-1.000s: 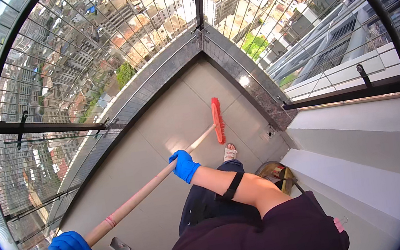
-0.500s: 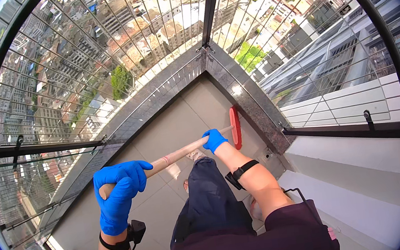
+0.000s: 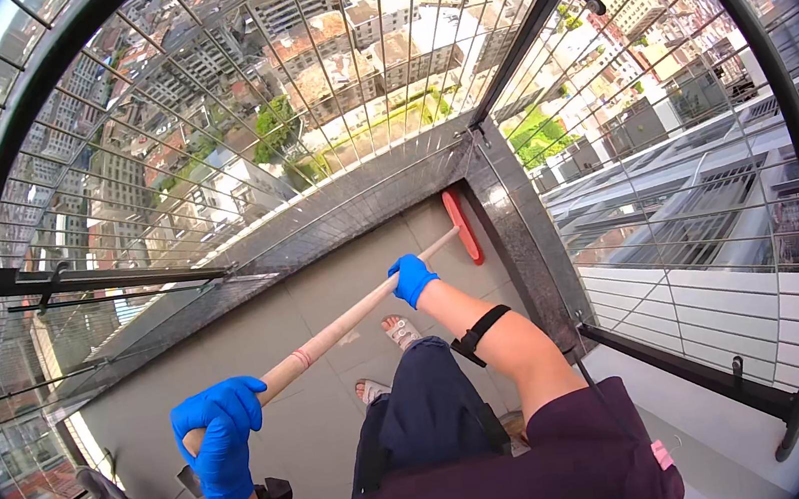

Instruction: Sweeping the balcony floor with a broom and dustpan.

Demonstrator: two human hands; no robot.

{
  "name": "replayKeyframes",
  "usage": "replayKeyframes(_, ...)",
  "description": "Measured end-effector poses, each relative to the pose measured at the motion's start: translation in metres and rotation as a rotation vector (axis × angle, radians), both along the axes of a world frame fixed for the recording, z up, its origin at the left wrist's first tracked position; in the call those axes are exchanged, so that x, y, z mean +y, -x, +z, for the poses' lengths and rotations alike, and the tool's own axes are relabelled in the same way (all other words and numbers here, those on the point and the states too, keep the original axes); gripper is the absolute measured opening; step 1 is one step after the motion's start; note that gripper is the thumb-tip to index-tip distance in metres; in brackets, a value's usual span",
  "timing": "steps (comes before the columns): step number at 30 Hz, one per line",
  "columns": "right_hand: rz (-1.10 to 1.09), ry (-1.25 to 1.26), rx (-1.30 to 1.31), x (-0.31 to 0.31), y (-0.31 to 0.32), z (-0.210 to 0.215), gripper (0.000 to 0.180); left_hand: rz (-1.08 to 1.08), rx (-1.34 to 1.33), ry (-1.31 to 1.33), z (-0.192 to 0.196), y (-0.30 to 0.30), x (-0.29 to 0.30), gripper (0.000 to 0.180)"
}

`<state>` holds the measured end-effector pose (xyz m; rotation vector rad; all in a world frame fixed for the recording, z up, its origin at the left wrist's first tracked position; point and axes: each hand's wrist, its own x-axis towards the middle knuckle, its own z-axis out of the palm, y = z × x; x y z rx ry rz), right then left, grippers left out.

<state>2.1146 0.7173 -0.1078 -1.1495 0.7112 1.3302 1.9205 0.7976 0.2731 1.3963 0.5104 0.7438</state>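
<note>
The red broom head [image 3: 462,227] travelled from the open floor tiles [image 3: 260,339] into the far corner, ending against the dark ledge [image 3: 519,234]. The left hand [image 3: 219,440] rose from low at the frame's edge, and the right hand [image 3: 411,278] slid farther out along the wooden handle [image 3: 330,337].

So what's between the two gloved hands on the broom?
Head view: only bare wooden handle with a thin red band runs between left hand and right hand; grey floor tiles lie beneath.

Long wooden-handled broom [image 3: 349,322], red head in floor corner.
</note>
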Motion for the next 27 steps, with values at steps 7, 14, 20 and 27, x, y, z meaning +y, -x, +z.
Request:
replayKeyframes(7,1.141,-0.065,-0.969,-0.024,-0.022,-0.049,0.008,0.05,0.056,0.006,-0.018,-0.014,-0.007,0.037)
replayKeyframes(14,0.195,-0.005,-0.007,-0.006,-0.027,-0.005,0.018,0.052,0.009,0.086,-0.013,-0.005,0.006,0.034)
replayKeyframes(20,0.208,0.119,0.072,0.039,0.097,-0.01,0.018,0.327,0.032,0.07,-0.002,0.081,-0.01,0.029)
replayKeyframes(27,0.435,-0.033,0.405,0.09,0.288,0.083,0.013,0.758,0.258,-0.211,0.082,0.14,-0.058,0.031)
